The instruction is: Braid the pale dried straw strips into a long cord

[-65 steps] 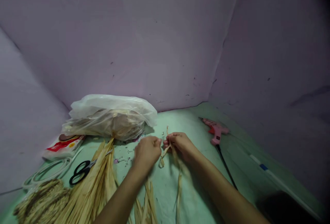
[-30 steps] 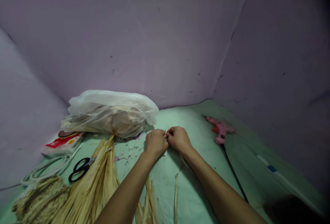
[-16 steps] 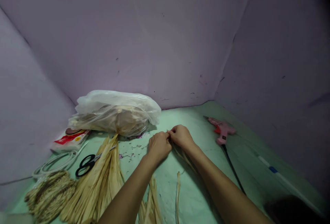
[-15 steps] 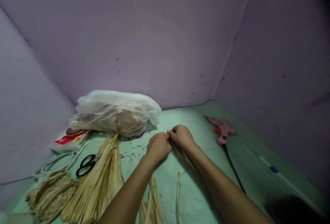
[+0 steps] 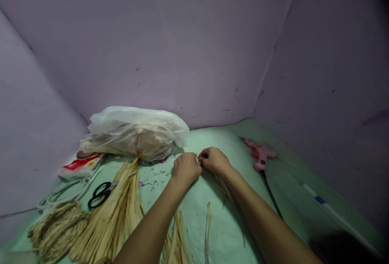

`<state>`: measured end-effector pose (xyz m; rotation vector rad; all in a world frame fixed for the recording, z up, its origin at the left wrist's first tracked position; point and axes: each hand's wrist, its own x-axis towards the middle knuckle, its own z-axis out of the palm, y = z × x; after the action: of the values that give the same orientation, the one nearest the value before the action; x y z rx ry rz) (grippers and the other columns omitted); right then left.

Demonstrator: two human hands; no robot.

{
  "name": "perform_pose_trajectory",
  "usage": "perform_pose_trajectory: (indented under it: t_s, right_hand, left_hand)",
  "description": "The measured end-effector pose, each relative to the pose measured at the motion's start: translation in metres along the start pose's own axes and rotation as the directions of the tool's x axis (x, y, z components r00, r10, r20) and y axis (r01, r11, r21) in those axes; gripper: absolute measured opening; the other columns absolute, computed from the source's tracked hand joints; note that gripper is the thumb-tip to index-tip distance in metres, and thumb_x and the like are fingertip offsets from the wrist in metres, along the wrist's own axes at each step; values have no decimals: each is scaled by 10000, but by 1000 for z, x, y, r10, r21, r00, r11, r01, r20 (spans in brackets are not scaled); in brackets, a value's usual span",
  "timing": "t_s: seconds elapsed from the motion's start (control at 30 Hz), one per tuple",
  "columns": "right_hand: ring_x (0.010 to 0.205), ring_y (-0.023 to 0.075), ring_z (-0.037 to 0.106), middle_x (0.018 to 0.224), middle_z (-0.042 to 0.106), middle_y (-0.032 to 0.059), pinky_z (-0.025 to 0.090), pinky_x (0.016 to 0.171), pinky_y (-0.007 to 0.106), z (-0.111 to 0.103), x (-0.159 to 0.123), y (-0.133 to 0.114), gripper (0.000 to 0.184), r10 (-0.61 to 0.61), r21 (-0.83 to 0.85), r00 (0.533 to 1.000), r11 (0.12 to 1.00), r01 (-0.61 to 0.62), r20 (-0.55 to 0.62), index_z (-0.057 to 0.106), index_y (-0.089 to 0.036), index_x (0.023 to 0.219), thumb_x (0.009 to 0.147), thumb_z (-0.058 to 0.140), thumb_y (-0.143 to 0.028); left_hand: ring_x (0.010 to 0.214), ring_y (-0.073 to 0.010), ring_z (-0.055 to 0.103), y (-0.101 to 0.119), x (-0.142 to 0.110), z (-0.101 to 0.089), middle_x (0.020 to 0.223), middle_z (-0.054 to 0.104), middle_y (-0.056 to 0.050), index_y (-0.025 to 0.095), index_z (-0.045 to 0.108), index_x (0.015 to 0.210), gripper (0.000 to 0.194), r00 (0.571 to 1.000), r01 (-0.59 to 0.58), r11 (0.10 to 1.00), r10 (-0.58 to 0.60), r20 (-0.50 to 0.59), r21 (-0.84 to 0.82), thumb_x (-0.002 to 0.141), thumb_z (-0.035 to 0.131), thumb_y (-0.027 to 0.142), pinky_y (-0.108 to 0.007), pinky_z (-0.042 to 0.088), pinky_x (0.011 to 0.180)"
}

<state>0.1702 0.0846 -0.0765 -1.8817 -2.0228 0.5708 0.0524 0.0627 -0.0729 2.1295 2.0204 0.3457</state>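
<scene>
Near the middle of the green tabletop [image 5: 223,223], my left hand [image 5: 187,167] and my right hand [image 5: 215,160] meet almost fingertip to fingertip. Both have curled, pinching fingers on the end of some thin dried plant-fibre strips [image 5: 224,186]. These strips trail back below my right wrist and along the inside of that forearm. The pinched end is small and mostly covered by the fingers. A single loose strip [image 5: 207,233] lies between my forearms. More pale strips [image 5: 174,241] lie beside my left forearm, which partly covers a large tied bundle of strips [image 5: 112,215].
Black-handled scissors [image 5: 100,195] rest against the bundle. A braided coil [image 5: 57,231], a white cable [image 5: 65,193] and a red-and-white packet [image 5: 83,166] sit at left. Behind is a filled plastic bag [image 5: 139,134]. A pink glue gun [image 5: 259,152] with a black cord lies at right.
My right fingers have loosened slightly and rounded into a pinch, and my left hand has turned a little. The strips under my right forearm have shifted and spread.
</scene>
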Motion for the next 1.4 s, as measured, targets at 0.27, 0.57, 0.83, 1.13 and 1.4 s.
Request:
perform_pose_trajectory:
  t_s: [0.27,0.57,0.83,1.13,1.4]
  right_hand:
    - [750,182,587,796,675,38,342,558,235,0,-6,-3,213,12,-12,999,1000,-13,-52,678,-258,765,639,526,-339]
    - [749,180,585,781,670,41,337,557,232,9,-3,-2,203,60,-24,988,998,-64,-141,654,-232,740,673,466,-270]
    - [751,186,585,789,667,42,350,571,240,8,-5,-4,206,82,-47,989,995,-89,-120,650,-237,759,681,463,-277]
    - [780,168,594,812,674,34,351,584,227,5,-8,-6,208,37,-28,993,999,-40,-113,667,-246,799,697,486,-259]
    - [747,183,594,801,672,47,332,547,236,9,-4,0,216,84,36,988,996,-80,-130,669,-247,774,687,475,-284]
  left_hand:
    - [812,-244,586,-1,7,-1,825,646,-105,204,617,786,208,997,71,997,-71,8,35,701,466,320,-301,390,633]
    - [793,-241,587,-3,11,-1,797,630,-100,187,605,784,205,994,94,992,-89,-66,89,707,425,248,-298,394,616]
    - [793,-203,578,-4,12,1,885,583,-94,177,576,862,214,994,51,993,-39,-102,110,759,396,231,-276,397,640]
    - [802,-217,583,3,8,-7,816,631,-115,179,622,827,235,992,-97,987,86,94,125,751,404,225,-282,396,657]
    - [766,-228,568,13,47,-32,800,626,-114,172,649,747,196,828,-542,815,475,299,205,626,494,180,-294,388,682]
